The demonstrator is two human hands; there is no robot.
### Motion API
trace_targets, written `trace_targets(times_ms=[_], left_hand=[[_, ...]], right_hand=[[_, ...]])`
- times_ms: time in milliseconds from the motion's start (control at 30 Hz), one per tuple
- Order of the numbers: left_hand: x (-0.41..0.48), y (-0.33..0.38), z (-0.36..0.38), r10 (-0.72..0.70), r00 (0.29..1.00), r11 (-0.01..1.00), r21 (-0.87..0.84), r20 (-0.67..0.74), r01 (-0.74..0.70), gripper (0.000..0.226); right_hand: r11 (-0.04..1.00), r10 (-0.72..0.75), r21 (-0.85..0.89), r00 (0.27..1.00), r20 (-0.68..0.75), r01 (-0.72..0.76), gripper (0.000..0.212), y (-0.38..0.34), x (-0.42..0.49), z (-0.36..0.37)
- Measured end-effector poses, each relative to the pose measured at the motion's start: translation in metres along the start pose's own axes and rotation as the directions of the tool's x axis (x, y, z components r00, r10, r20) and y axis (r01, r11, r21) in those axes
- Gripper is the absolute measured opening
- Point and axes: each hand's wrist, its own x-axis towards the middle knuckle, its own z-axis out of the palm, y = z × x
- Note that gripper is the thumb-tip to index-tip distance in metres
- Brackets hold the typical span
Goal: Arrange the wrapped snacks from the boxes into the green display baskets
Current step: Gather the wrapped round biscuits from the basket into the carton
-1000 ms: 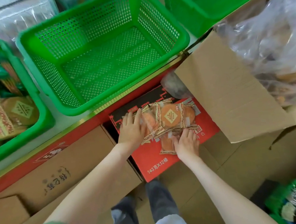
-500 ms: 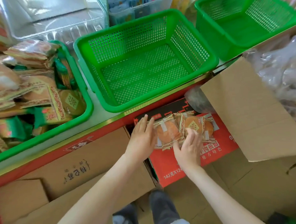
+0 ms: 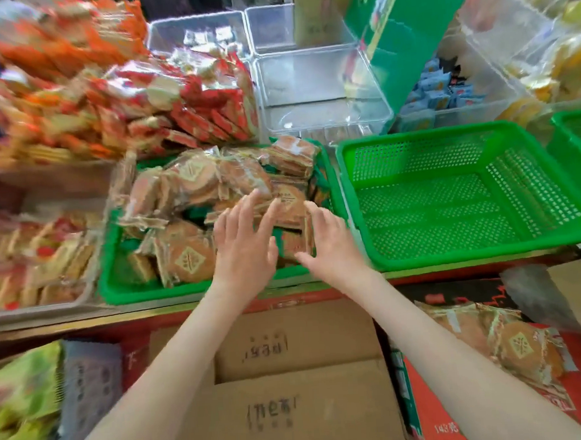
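A green basket (image 3: 123, 294) left of centre is heaped with round wrapped snacks (image 3: 189, 260) in clear and gold wrappers. My left hand (image 3: 246, 246) and right hand (image 3: 328, 244) hover over its front right part, fingers straight and spread, palms facing each other. A few wrapped snacks (image 3: 291, 206) lie between and just beyond the fingertips; neither hand curls round one. To the right stands a second green basket (image 3: 471, 256) with nothing in it. More of the same snacks (image 3: 521, 345) lie on a red box (image 3: 431, 425) at the lower right.
A brown cardboard box (image 3: 293, 406) sits below my arms. Red-wrapped snacks (image 3: 190, 103) pile up behind the full basket, and clear plastic bins (image 3: 322, 92) stand behind the second one. A third green basket (image 3: 579, 134) shows at the right edge. Trays of packets fill the left.
Both hands have risen from the snacks on the red box to the heaped left basket. The view has swung left and up.
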Motion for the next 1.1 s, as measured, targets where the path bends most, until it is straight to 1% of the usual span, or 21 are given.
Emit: trace_targets(times_ms=[67, 100, 133, 200, 267, 367, 467, 533, 600, 633, 700, 767, 800, 833, 867, 900, 967, 1033, 1100], left_hand=[[0.001, -0.024, -0.004, -0.031, 0.997, 0.994, 0.104, 0.073, 0.023, 0.072], [0.003, -0.032, -0.005, -0.037, 0.995, 0.990, 0.139, 0.089, 0.025, 0.074], [0.005, -0.038, -0.005, -0.036, 0.995, 0.987, 0.160, 0.093, 0.020, 0.075], [0.009, -0.043, -0.003, -0.008, 0.994, 0.984, 0.179, 0.108, -0.011, 0.077], [0.013, -0.045, 0.001, 0.039, 0.991, 0.971, 0.231, 0.126, -0.067, 0.076], [0.031, -0.043, -0.002, 0.037, 0.986, 0.956, 0.280, 0.162, -0.082, 0.071], [0.046, -0.044, 0.000, 0.035, 0.952, 0.927, 0.345, 0.304, -0.144, 0.067], [0.050, -0.048, -0.002, 0.070, 0.951, 0.895, 0.403, 0.300, -0.192, 0.066], [0.054, -0.053, -0.005, 0.133, 0.968, 0.886, 0.413, 0.214, -0.213, 0.060], [0.056, -0.056, -0.005, 0.182, 0.976, 0.903, 0.372, 0.123, -0.215, 0.053], [0.059, -0.060, -0.007, 0.231, 0.971, 0.929, 0.310, -0.063, -0.201, 0.040], [0.062, -0.054, -0.014, 0.239, 0.947, 0.957, 0.216, -0.215, -0.192, 0.026], [0.063, -0.049, -0.017, 0.216, 0.936, 0.972, 0.153, -0.277, -0.179, 0.017], [0.064, -0.043, -0.021, 0.182, 0.927, 0.983, 0.088, -0.329, -0.162, 0.011], [0.064, -0.036, -0.026, 0.142, 0.919, 0.989, 0.011, -0.368, -0.148, 0.009], [0.064, -0.027, -0.033, 0.100, 0.915, 0.986, -0.088, -0.391, -0.145, 0.009], [0.059, -0.004, -0.048, 0.007, 0.923, 0.944, -0.303, -0.384, -0.133, 0.015], [0.050, 0.022, -0.062, -0.087, 0.950, 0.886, -0.459, -0.301, -0.064, 0.020], [0.041, 0.051, -0.067, -0.154, 0.974, 0.810, -0.586, -0.166, 0.028, 0.021]], right_hand=[[0.985, 0.111, -0.148, 0.987, 0.117, -0.093, 0.092, -0.007, 0.015, 0.004], [0.972, 0.173, -0.185, 0.973, 0.154, -0.144, 0.093, -0.010, 0.020, 0.005], [0.961, 0.230, -0.199, 0.956, 0.180, -0.194, 0.092, -0.012, 0.023, 0.007], [0.945, 0.309, -0.169, 0.933, 0.186, -0.280, 0.089, -0.019, 0.023, 0.010], [0.935, 0.351, -0.098, 0.927, 0.129, -0.341, 0.088, -0.024, 0.019, 0.011], [0.926, 0.379, 0.000, 0.925, -0.007, -0.379, 0.084, -0.023, 0.010, 0.007], [0.913, 0.397, 0.139, 0.912, -0.101, -0.382, 0.079, -0.020, 0.006, -0.005], [0.908, 0.402, 0.186, 0.906, -0.134, -0.375, 0.074, -0.019, 0.003, -0.015], [0.904, 0.401, 0.236, 0.901, -0.169, -0.358, 0.068, -0.016, 0.000, -0.026], [0.897, 0.405, 0.274, 0.895, -0.186, -0.348, 0.065, -0.015, -0.001, -0.032], [0.876, 0.418, 0.352, 0.882, -0.216, -0.329, 0.057, -0.009, -0.002, -0.042], [0.863, 0.418, 0.407, 0.876, -0.241, -0.300, 0.046, -0.004, -0.004, -0.050], [0.843, 0.426, 0.454, 0.872, -0.240, -0.287, 0.041, 0.000, -0.006, -0.053], [0.796, 0.446, 0.543, 0.866, -0.225, -0.269, 0.037, 0.005, -0.010, -0.056], [0.719, 0.475, 0.648, 0.858, -0.196, -0.250, 0.034, 0.009, -0.014, -0.058], [0.630, 0.504, 0.740, 0.848, -0.162, -0.234, 0.031, 0.014, -0.018, -0.062], [0.481, 0.561, 0.852, 0.819, -0.120, -0.205, 0.028, 0.026, -0.031, -0.068], [0.362, 0.622, 0.919, 0.775, -0.111, -0.159, 0.027, 0.043, -0.047, -0.074], [0.255, 0.688, 0.960, 0.719, -0.095, -0.116, 0.025, 0.066, -0.068, -0.076]])
